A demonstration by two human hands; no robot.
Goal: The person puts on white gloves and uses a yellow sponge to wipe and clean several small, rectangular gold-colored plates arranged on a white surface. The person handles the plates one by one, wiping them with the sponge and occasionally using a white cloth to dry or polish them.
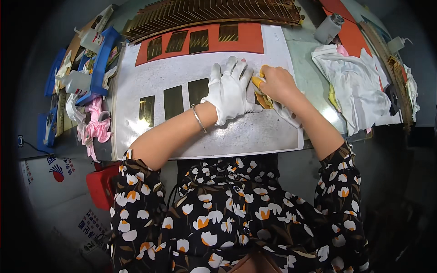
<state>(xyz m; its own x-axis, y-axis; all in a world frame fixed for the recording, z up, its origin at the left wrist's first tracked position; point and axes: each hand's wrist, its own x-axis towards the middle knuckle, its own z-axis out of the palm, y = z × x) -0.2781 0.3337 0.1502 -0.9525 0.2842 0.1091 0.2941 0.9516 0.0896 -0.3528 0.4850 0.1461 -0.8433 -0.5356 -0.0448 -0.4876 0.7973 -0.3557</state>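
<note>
At the middle of the worktop, the gloved left hand lies flat and open on a dark strip; the right hand, at its three o'clock, grips a yellow cloth. Three dark strips wait at nine o'clock, seemingly unwiped.

Left hand: your white-gloved palm lies flat, fingers spread forward, a thin bracelet at the wrist.
Right hand: bare, curled closed, knuckles up, touching your left hand's edge.
Forearms: both angle inward.
</note>
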